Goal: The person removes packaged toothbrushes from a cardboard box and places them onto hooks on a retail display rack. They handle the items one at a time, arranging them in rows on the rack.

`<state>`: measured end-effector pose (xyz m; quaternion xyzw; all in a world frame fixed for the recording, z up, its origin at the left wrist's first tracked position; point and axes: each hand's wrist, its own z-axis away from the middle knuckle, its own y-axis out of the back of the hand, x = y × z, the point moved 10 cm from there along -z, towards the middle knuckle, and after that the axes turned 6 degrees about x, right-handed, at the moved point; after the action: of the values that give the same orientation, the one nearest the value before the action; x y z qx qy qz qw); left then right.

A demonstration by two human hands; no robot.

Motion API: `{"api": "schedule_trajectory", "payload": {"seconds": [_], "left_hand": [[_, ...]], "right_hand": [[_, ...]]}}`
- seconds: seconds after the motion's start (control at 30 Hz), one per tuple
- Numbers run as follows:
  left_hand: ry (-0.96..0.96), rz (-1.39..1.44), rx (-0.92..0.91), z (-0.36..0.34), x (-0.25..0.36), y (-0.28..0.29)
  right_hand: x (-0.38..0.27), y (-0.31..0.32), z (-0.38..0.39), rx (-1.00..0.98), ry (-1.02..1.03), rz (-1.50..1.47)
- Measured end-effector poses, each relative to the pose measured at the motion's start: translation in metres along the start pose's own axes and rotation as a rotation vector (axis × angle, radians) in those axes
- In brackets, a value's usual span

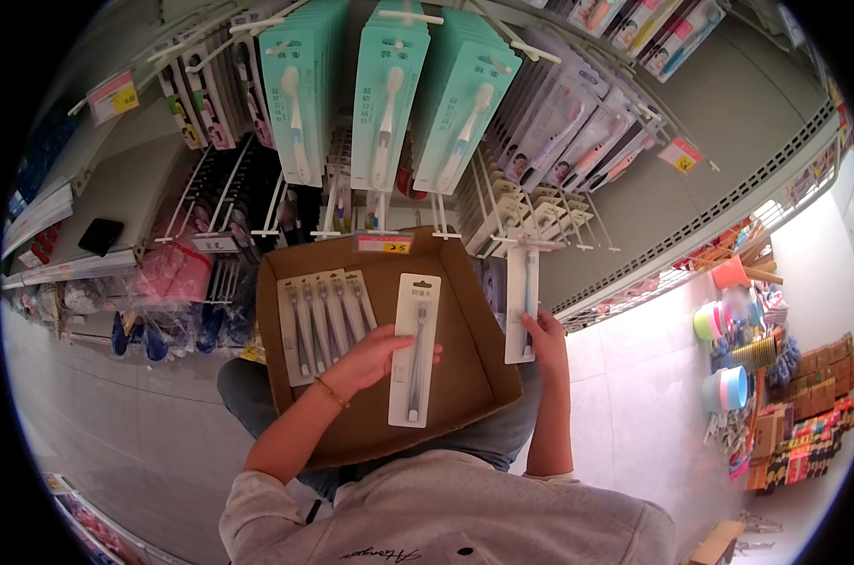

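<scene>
My left hand (382, 353) grips a white-carded toothbrush pack (418, 386) upright over an open cardboard box (474, 367) resting on my lap. My right hand (544, 337) holds another white-carded toothbrush pack (524, 278), raised beside the box's right side, its top near the hanging pegs. Several similar packs (304, 330) lie in a row in the left part of the box. Above the box, mint-green toothbrush packs (298, 113) hang in several rows.
Lilac toothbrush packs (577, 132) hang at right beside a grey shelf (691, 188). Dark pegged items and a small black rectangular object (100, 236) are at left. Tiled floor (596, 405) shows around my legs. Colourful basins (723, 391) and other goods stand at far right.
</scene>
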<state>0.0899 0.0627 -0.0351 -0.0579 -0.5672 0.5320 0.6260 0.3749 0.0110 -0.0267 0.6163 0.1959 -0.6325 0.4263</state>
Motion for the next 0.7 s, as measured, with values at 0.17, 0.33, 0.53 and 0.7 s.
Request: {"api": "schedule_trajectory", "payload": {"seconds": [0.17, 0.33, 0.53, 0.7], "left_hand": [[0.008, 0.015, -0.019, 0.003, 0.002, -0.006], [-0.034, 0.007, -0.021, 0.005, 0.006, -0.003], [-0.025, 0.027, -0.035, 0.010, 0.010, -0.013], [-0.025, 0.003, -0.023, 0.015, 0.010, -0.009]], "right_hand": [[0.005, 0.016, -0.014, 0.029, 0.071, 0.176], [0.009, 0.018, -0.022, -0.025, 0.024, 0.252], [0.033, 0.000, -0.067, 0.042, 0.220, 0.210], [0.023, -0.047, -0.099, -0.015, 0.248, 0.223]]}}
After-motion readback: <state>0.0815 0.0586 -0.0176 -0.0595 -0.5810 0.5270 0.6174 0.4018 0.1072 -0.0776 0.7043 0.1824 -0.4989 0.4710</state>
